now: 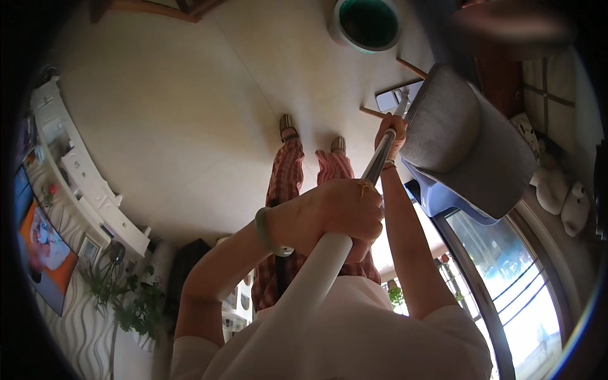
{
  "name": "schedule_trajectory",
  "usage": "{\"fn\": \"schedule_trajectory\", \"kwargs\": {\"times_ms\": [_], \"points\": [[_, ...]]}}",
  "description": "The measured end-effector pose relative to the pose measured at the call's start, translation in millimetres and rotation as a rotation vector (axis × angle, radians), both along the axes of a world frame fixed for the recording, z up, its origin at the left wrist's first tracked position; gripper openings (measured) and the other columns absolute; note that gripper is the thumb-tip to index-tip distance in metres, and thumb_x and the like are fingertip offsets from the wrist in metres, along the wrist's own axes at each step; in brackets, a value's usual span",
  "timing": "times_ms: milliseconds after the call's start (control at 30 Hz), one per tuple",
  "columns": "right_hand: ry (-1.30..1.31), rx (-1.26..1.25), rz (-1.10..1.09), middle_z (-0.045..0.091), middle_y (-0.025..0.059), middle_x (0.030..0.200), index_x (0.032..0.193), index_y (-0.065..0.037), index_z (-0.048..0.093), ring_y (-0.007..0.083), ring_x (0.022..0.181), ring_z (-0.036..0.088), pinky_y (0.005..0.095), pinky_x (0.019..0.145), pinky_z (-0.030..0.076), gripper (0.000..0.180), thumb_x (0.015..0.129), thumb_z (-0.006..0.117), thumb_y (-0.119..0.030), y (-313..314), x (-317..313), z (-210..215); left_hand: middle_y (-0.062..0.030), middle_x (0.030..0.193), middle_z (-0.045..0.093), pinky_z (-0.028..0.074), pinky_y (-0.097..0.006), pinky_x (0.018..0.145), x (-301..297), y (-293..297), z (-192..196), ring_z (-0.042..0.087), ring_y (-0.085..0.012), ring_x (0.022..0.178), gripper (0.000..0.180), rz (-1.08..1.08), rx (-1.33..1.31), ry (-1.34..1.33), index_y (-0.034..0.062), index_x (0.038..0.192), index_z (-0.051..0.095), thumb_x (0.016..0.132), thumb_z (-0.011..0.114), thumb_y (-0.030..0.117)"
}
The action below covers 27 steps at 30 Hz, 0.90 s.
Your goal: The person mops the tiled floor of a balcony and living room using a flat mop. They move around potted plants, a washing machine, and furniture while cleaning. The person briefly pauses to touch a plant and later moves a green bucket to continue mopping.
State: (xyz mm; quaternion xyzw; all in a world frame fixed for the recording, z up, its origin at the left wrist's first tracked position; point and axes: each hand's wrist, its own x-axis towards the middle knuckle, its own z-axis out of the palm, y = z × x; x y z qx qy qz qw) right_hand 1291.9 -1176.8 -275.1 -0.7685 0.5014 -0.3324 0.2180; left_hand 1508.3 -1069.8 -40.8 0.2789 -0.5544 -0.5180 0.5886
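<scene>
A flat mop with a long white and grey pole [316,269] runs from near my chest down to the floor. My left hand [347,212] is closed around its thick white upper part, with a pale green bangle on the wrist. Farther down the pole, my right hand [392,134] is wrapped around the grey section. The rectangular mop head [386,100] lies on the floor between the wooden legs of a grey upholstered chair [443,126]. Part of the head is hidden by the chair.
A round white bucket [335,31] with a green inside stands ahead. Beside the chair are a blue plastic container [443,193] and white plush toys [554,190]. Along the left are a white cabinet [82,168], a screen [47,253] and a leafy plant [136,304].
</scene>
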Motion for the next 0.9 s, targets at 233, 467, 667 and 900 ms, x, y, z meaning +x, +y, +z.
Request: {"fn": "schedule_trajectory", "kwargs": {"times_ms": [233,467,667,900], "points": [[-0.211,0.243,-0.158,0.046,0.0046,0.067,0.067,-0.006,0.048,0.0187,0.068,0.046,0.0299,0.062,0.04,0.019,0.076,0.06,0.006,21,54,-5,-0.005,0.055,0.043,0.04,-0.036,0.055,43,-6,-2,0.046,-0.0251,0.052,0.029,0.23,0.037,0.096,0.0069,0.059,0.039,0.065,0.059,-0.015],[-0.397,0.426,-0.021,0.044,0.0049,0.064,0.066,-0.009,0.045,0.0218,0.07,0.049,0.0365,0.065,0.038,0.027,0.081,0.062,0.006,40,132,20,-0.0032,0.051,0.037,0.035,-0.035,0.052,99,29,34,0.034,-0.0193,0.046,0.032,0.433,0.251,0.145,0.0088,0.062,0.033,0.062,0.056,-0.013],[-0.172,0.254,-0.016,0.046,0.0075,0.066,0.064,-0.006,0.044,0.0293,0.077,0.048,0.0399,0.069,0.041,0.025,0.075,0.065,0.003,40,153,43,0.0009,0.05,0.039,0.038,-0.034,0.049,104,32,61,0.036,-0.0156,0.045,0.032,0.468,0.296,0.058,0.0117,0.061,0.031,0.062,0.055,-0.009],[-0.245,0.484,0.246,0.057,0.0105,0.075,0.068,-0.005,0.056,0.0339,0.084,0.053,0.043,0.072,0.043,0.014,0.071,0.07,-0.003,105,174,94,-0.0031,0.052,0.05,0.048,-0.029,0.05,121,93,122,0.052,-0.0174,0.044,0.019,0.777,0.22,-0.143,0.0107,0.062,0.052,0.08,0.058,0.015]]}}
